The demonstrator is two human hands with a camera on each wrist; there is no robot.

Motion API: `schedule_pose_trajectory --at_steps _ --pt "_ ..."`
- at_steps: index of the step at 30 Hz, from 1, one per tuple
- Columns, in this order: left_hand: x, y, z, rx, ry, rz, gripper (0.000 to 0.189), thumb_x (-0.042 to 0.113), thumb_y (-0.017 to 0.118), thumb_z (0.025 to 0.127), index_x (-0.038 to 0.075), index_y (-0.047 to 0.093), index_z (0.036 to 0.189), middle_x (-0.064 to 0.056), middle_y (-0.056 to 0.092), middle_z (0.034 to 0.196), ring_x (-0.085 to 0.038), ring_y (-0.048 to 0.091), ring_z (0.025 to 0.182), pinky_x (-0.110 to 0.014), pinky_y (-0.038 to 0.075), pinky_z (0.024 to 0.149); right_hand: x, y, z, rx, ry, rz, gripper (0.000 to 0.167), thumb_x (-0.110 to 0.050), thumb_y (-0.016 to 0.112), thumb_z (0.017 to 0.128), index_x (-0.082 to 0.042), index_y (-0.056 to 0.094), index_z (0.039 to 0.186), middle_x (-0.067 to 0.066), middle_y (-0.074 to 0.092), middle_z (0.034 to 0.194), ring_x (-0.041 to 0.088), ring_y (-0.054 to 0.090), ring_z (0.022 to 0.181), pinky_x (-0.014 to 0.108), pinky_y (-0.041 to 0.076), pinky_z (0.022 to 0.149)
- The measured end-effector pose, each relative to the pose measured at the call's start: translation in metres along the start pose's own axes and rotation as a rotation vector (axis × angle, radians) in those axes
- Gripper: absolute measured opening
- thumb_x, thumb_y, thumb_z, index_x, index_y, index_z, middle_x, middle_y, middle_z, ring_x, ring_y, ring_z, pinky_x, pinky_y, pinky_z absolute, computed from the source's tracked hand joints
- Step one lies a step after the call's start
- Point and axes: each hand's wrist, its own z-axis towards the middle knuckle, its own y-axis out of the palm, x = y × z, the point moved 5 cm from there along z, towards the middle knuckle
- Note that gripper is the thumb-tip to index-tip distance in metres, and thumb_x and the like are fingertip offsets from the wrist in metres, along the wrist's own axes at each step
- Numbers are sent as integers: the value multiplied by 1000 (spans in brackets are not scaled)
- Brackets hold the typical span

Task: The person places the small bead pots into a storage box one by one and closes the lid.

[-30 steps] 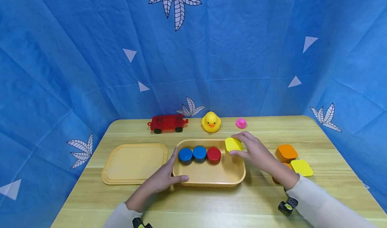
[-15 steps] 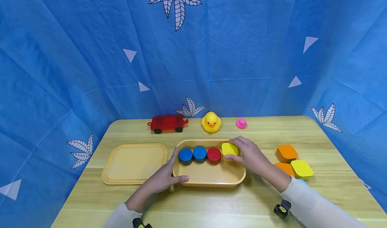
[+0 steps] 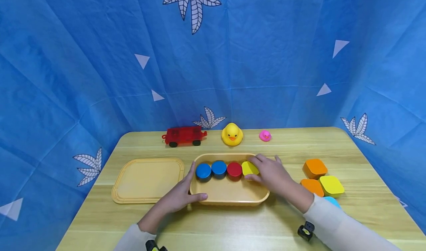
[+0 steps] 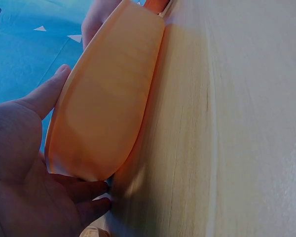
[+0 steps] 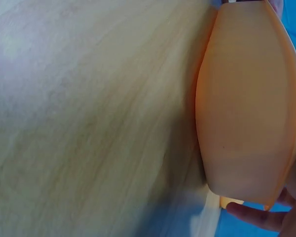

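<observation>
A tan plastic container (image 3: 229, 197) stands on the table, holding two blue round blocks (image 3: 203, 172) and a red round block (image 3: 234, 171) in a row. My left hand (image 3: 180, 194) grips its left end; the left wrist view shows the thumb at the rim and fingers (image 4: 91, 190) round the end wall. Inside, at the right of the row, my right hand (image 3: 273, 175) pinches a yellow rounded-square block (image 3: 249, 168) between thumb and fingers. That block sits beside the red one; whether they touch is unclear. The right wrist view shows mostly the container's outer wall (image 5: 249, 108).
A tan lid (image 3: 148, 180) lies left of the container. To the right are orange blocks (image 3: 315, 168), another yellow block (image 3: 332, 186) and a partly hidden blue piece (image 3: 332, 202). A red toy wagon (image 3: 184, 135), yellow duck (image 3: 232, 134) and pink duck (image 3: 265, 135) line the back.
The right hand has moved the yellow block left and down inside the container, next to the red block. The left hand has stayed put. The blue piece at right has come into view.
</observation>
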Motion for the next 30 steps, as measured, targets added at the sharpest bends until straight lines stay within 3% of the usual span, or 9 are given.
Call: schedule_pose_trajectory --at_steps 5,11,23,30 --pt "0 0 0 0 -3 1 115 43 78 92 22 -7 167 -14 7 173 -42 16 156 -61 21 123 -1 4 0 -36 25 14 67 -50 78 88 -6 64 136 17 64 137 41 67 116 79 38 100" --pt "0 -1 -1 3 -10 2 115 43 78 92 23 -7 167 -15 8 173 -42 16 156 -60 21 123 -1 5 -1 -38 64 55 68 -48 80 87 -6 63 138 17 64 138 40 61 125 77 39 102" --pt "2 -1 -1 2 -15 -8 114 43 78 92 22 -6 167 -15 8 173 -42 15 156 -60 20 124 -1 5 -3 24 26 81 68 -45 85 83 -3 66 133 17 66 131 41 61 122 62 48 103" --pt "1 0 0 1 -11 2 114 42 78 92 22 -7 167 -15 8 173 -42 17 156 -60 21 124 -1 4 -3 30 17 55 69 -46 85 83 -4 66 133 16 66 132 39 59 123 60 48 103"
